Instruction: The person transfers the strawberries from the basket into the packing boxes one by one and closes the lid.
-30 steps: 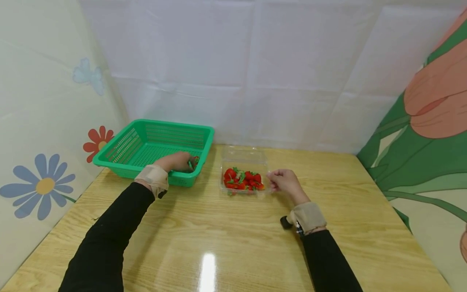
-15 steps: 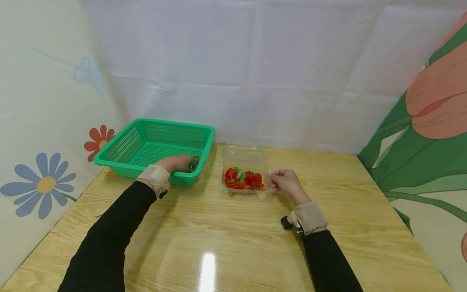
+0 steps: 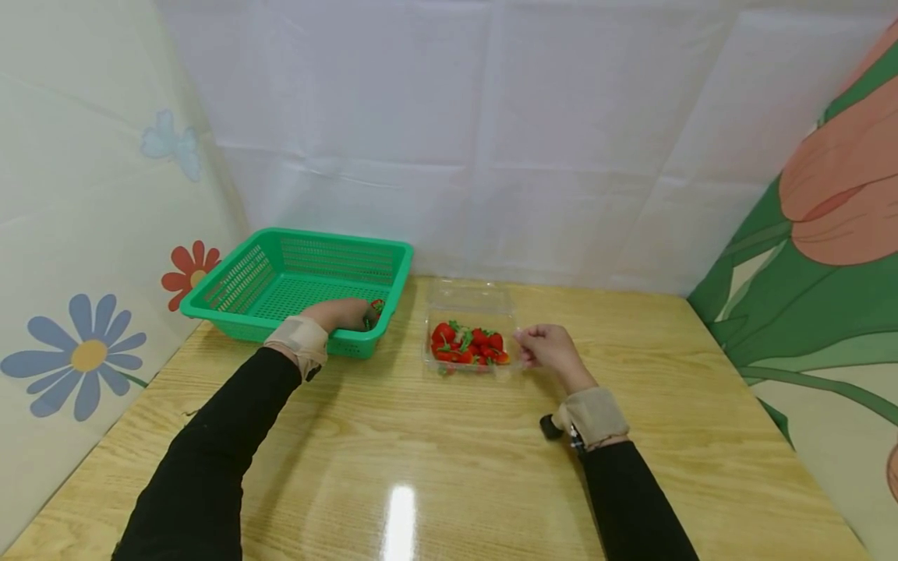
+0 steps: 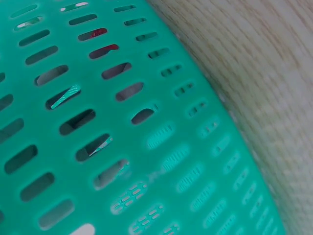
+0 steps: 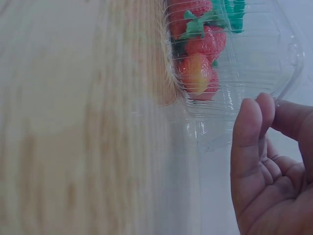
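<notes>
My left hand [image 3: 345,313] reaches over the near rim of the green plastic basket [image 3: 337,241], fingers curled at a strawberry [image 3: 378,305] in the right front corner. Only a little of that strawberry shows past the fingers; in the left wrist view, red shows through the slots of the basket wall [image 4: 161,98]. My right hand [image 3: 549,347] pinches the right edge of a clear plastic clamshell box [image 5: 259,58] between thumb and fingertips. Several strawberries [image 5: 205,44] with green leaves lie in the box, whose lid [image 3: 470,296] stands open at the back.
Both containers stand side by side on the wood-grain table [image 3: 449,452], the box right of the basket. A white cloth backdrop [image 3: 449,140] rises behind them. Flower-printed sheets [image 3: 70,234] stand at left and right.
My left hand shifts very slightly within the basket's corner. My right hand stays at the box's edge, and the strawberries in the box lie as before.
</notes>
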`<control>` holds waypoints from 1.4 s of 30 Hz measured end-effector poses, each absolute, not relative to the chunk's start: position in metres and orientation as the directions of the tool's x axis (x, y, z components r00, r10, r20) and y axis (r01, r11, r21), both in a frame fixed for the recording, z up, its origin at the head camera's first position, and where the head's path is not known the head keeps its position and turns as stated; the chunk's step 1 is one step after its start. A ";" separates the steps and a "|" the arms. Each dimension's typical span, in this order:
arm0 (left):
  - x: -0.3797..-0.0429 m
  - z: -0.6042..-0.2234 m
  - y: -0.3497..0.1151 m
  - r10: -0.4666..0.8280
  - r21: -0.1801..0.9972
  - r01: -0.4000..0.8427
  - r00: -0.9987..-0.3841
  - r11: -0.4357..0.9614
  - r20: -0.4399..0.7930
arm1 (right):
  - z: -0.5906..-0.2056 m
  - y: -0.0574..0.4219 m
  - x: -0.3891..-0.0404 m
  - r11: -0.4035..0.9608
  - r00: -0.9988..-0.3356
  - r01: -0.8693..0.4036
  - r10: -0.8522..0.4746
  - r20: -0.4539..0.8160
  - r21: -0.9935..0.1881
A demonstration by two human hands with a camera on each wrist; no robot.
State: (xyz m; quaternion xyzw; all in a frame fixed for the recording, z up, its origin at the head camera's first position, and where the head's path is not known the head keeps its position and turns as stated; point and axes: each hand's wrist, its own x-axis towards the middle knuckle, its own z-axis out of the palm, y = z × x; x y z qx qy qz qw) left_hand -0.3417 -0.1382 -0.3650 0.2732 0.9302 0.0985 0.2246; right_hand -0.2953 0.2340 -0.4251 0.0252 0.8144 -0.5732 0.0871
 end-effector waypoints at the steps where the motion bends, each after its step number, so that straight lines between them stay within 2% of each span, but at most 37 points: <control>1: -0.342 -0.365 -0.138 0.557 0.314 0.465 -0.747 0.828 -0.364 | -0.425 0.234 -0.295 0.343 -0.984 0.139 -0.061 -0.170 -0.929; 12: -0.341 -0.362 -0.139 0.572 0.341 0.470 -0.752 0.814 -0.328 | -0.423 0.232 -0.294 0.320 -0.985 0.139 -0.054 -0.165 -0.937; 24: -0.328 -0.331 -0.148 0.542 0.315 0.468 -0.814 0.825 -0.210 | -0.423 0.232 -0.294 0.328 -0.985 0.135 -0.061 -0.164 -0.935; 29: -0.325 -0.318 -0.148 0.550 0.307 0.495 -0.826 0.813 -0.125 | -0.423 0.234 -0.294 0.325 -0.986 0.127 -0.061 -0.155 -0.937; 35: -0.317 -0.302 -0.137 0.559 0.269 0.530 -0.828 0.804 -0.039 | -0.422 0.234 -0.293 0.315 -0.985 0.130 -0.064 -0.158 -0.940; 42: -0.307 -0.291 -0.110 0.596 0.251 0.574 -0.803 0.780 -0.014 | -0.422 0.233 -0.293 0.307 -0.985 0.133 -0.066 -0.160 -0.942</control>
